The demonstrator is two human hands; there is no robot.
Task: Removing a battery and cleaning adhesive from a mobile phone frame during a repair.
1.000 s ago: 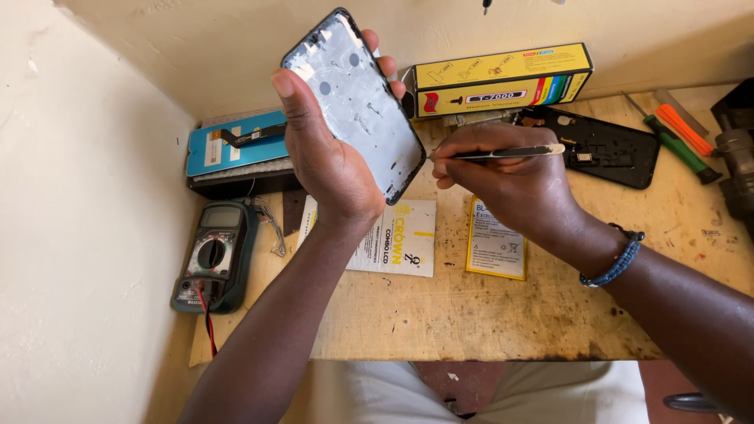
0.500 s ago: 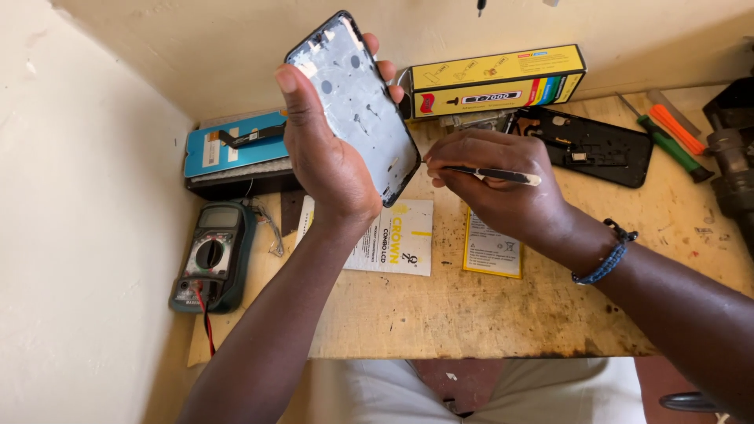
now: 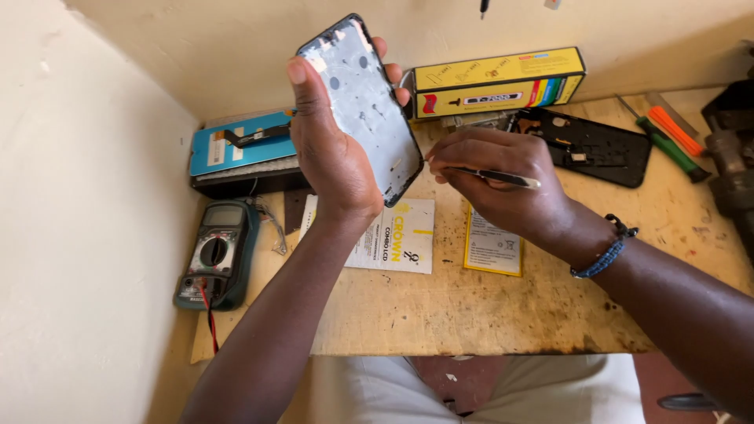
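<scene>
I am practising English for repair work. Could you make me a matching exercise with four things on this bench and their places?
Things:
1. phone frame
2. thin metal tool
3. multimeter
4. yellow box

Places:
a. against the back wall
b. in the right hand
c. at the bench's left edge
d. held up in the left hand

Pairs: 1-d, 2-b, 3-c, 4-a
</scene>
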